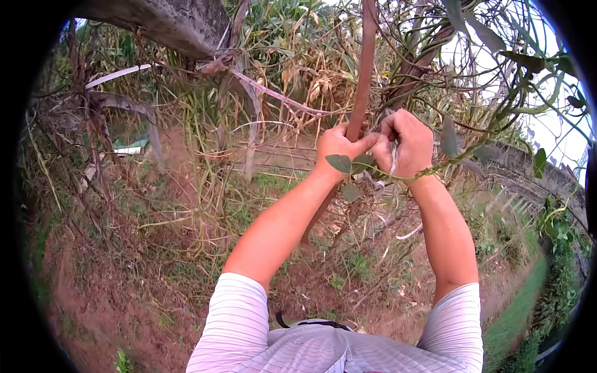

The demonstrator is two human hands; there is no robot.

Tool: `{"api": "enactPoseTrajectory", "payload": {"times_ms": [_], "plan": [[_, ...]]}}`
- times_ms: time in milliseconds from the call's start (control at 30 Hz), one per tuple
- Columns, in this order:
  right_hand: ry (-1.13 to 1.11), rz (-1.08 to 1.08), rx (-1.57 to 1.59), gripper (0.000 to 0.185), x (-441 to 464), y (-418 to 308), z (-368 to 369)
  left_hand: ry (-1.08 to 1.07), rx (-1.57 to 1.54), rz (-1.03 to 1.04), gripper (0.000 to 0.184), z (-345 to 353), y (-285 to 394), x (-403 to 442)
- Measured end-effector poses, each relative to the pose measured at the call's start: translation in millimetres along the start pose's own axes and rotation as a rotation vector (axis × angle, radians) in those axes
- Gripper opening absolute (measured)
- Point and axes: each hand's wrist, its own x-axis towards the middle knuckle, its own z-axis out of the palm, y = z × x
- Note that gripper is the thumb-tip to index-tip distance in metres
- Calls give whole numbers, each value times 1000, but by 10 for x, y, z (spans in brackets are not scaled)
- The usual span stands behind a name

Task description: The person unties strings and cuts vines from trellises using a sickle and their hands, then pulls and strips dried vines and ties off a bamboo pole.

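Gripping the brown pole (367, 62), your left hand (336, 149) has its fingers closed around the shaft, thumb pointing across toward the other hand. The pole stands slightly tilted, its top leaving the frame and its lower part passing behind your left forearm. Right hand (410, 143): just beside the left, fingers bent, a thin pale strip (393, 158) pinched between thumb and fingers; exactly how the strip runs behind them, you cannot tell from this view. Thick twisted vine stems (423, 62) rise just behind and above your right hand. Green leaves (339, 163) hang in front of your left wrist. To the left of the pole, a pink band (277, 95) stretches from near a weathered beam (168, 22) toward the pole. Below your arms lies reddish soil (149, 304) with scattered grass and dry stems.
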Motion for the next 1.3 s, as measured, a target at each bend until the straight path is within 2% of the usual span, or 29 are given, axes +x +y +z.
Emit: {"api": "enactPoseTrajectory", "payload": {"times_ms": [33,167,200,267,333,367,433,467,567,633,700,833,900,933,1033,1100,1200,1300], "plan": [[-9,-87,2,14,-47,-80,-11,-11,-78,12,52,17,64,-15],[270,312,21,17,-216,76,-86,-68,19,-75,51,28,397,-156],[236,300,-48,19,-227,146,-156,-82,79,-127,52,36,423,-166],[206,290,-116,21,-273,211,-226,-71,42,-100,55,78,349,-178],[53,389,-179,23,-218,120,-271,-78,-45,-81,58,102,323,-181],[59,393,-179,23,-207,149,-262,-84,-41,-79,58,116,305,-176],[90,135,-294,23,-145,213,-213,-66,-15,-82,58,120,325,-204],[60,107,-318,21,-128,210,-229,-68,-11,-84,58,109,335,-214],[9,223,-308,20,-161,188,-205,-78,6,-88,57,84,382,-256],[2,218,-252,19,-149,169,-214,-30,-53,-40,48,113,377,-279],[-8,209,-192,18,-111,140,-242,-18,-33,-29,47,142,355,-293],[-75,175,-248,20,-60,141,-294,-2,17,-48,45,183,309,-274],[-109,112,-433,18,-108,108,-302,-4,3,-44,45,199,291,-277],[-22,80,-399,16,-159,152,-266,-2,8,-55,46,205,283,-281],[52,20,-298,15,-176,175,-244,7,49,-31,50,210,266,-286],[22,48,-317,14,-152,148,-288,23,59,-46,52,237,267,-292],[-249,369,-508,17,-87,34,-362,62,61,-66,53,261,290,-274],[-338,464,-401,21,-5,-93,-483,44,134,-79,59,253,397,-335]]}}
